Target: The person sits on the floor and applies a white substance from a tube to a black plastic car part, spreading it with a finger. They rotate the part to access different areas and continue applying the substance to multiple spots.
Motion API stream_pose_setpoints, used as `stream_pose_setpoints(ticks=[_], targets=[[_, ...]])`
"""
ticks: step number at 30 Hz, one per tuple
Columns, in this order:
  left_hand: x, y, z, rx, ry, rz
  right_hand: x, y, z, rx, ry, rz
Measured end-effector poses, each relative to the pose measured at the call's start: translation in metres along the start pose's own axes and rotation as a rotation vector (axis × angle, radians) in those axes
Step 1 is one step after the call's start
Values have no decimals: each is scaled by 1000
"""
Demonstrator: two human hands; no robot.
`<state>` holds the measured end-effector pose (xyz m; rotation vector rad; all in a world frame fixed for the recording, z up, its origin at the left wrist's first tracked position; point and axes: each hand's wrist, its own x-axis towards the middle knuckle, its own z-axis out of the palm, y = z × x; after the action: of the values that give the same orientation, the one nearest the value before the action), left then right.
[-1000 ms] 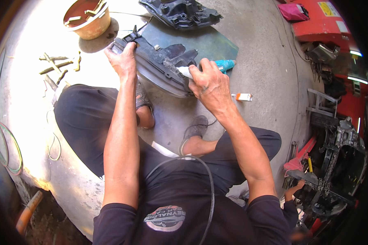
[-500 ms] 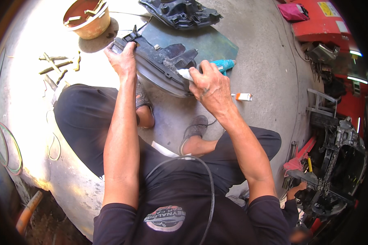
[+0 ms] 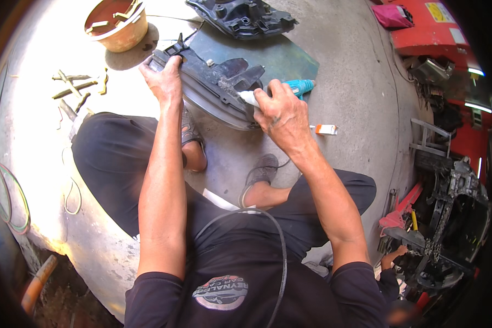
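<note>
1. A dark car headlight (image 3: 208,90) is in front of me, above the floor (image 3: 355,93).
2. My left grip (image 3: 165,82) is clamped on its left end.
3. My right grip (image 3: 281,109) is closed round a white tube (image 3: 249,98), tip against or just beside the headlight.
4. Beyond that grip, a blue heat gun (image 3: 299,87) is beside a green board (image 3: 292,63).
5. Farther out: a small box (image 3: 326,129), a second headlight (image 3: 240,19), a bucket (image 3: 127,35).

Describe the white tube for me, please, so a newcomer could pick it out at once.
Find the large black lamp unit, upper centre. At its right end, the person's right grip holds the tapered white tube. Its white colour sets it apart from the black unit and teal tool beyond.
</note>
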<state>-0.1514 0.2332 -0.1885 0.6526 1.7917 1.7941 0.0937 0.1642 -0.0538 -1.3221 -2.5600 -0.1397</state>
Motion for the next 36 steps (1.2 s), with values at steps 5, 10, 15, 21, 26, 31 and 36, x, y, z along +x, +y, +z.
stream_pose_setpoints(ticks=[5,10,15,21,26,31,36], targets=[[0,0,-1,5,4,6,1,-2,-1,27,-83,74],[-1,1,0,-10,1,3,4,-2,-1,4,-23,14],[1,-2,0,6,13,13,1,-1,3,14,-18,18],[2,-7,-2,-6,10,-15,-11,1,1,227,-14,191],[-1,1,-6,-145,-40,-107,-44,32,15,478,96,293],[-3,7,-16,-237,-54,-178,-82,59,2,895,157,712],[-1,-7,-17,-145,-46,-163,-116,113,-17,993,365,914]])
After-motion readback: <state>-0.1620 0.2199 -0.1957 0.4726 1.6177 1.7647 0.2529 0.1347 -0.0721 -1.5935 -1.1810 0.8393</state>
